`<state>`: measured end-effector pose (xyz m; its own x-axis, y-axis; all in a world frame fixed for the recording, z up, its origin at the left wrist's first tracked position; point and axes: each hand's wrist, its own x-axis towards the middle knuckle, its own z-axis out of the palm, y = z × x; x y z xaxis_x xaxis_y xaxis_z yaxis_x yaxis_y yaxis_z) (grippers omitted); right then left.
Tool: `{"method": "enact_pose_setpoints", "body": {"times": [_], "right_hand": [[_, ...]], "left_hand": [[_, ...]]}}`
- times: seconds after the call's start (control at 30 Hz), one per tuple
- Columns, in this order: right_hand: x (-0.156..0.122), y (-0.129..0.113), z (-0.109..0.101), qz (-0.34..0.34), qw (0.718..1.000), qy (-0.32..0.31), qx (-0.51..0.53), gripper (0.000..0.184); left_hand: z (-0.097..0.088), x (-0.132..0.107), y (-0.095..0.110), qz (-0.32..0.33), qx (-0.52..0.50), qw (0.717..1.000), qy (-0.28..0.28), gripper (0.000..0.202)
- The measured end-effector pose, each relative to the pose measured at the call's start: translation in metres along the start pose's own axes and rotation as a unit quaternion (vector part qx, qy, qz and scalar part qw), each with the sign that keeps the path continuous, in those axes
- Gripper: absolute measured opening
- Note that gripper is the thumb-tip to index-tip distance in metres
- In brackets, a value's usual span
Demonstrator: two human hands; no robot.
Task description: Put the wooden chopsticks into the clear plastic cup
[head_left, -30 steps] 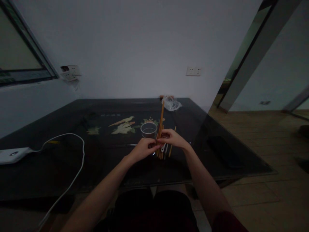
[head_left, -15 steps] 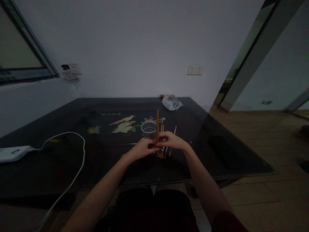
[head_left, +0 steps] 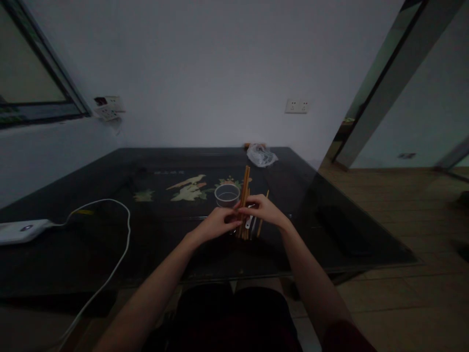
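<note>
A few wooden chopsticks stand nearly upright between my hands. My left hand closes on them from the left, and the fingers of my right hand pinch them from the right. Just behind my left hand is a clear round plastic tub. Under and beside my hands lie more chopsticks and a white spoon. A single chopstick rests apart, to the right of these. How many chopsticks I hold is hard to make out in the dim light.
The dark glossy table has a bird-and-flower picture. A crumpled clear plastic bag sits at the back. On the left lies a white power strip with its cable. A dark flat object is at the right.
The upright chopsticks have shifted slightly right and now lean a little to the right, their tops showing apart. Both hands stay on them, with small finger movements.
</note>
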<state>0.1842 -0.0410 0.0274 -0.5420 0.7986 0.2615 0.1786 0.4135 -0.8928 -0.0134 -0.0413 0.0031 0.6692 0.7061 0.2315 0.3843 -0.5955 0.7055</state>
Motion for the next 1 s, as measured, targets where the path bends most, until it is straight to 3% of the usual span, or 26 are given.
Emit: {"method": "enact_pose_setpoints", "body": {"times": [0.23,0.57,1.0], "right_hand": [[0.0004,0.0031,-0.0007,0.000,0.998,0.062,0.000,0.035],[-0.0001,0.0012,0.0027,-0.016,0.996,0.088,-0.023,0.033],[0.0022,0.0051,0.0058,-0.035,0.994,0.101,-0.026,0.030]], "left_hand": [[0.0014,0.0002,-0.0002,0.008,-0.013,0.998,0.055,0.024],[0.0050,0.0001,-0.0005,0.022,0.031,0.994,0.098,0.018],[0.0032,-0.0003,0.0031,0.028,0.046,0.994,0.093,0.016]]}}
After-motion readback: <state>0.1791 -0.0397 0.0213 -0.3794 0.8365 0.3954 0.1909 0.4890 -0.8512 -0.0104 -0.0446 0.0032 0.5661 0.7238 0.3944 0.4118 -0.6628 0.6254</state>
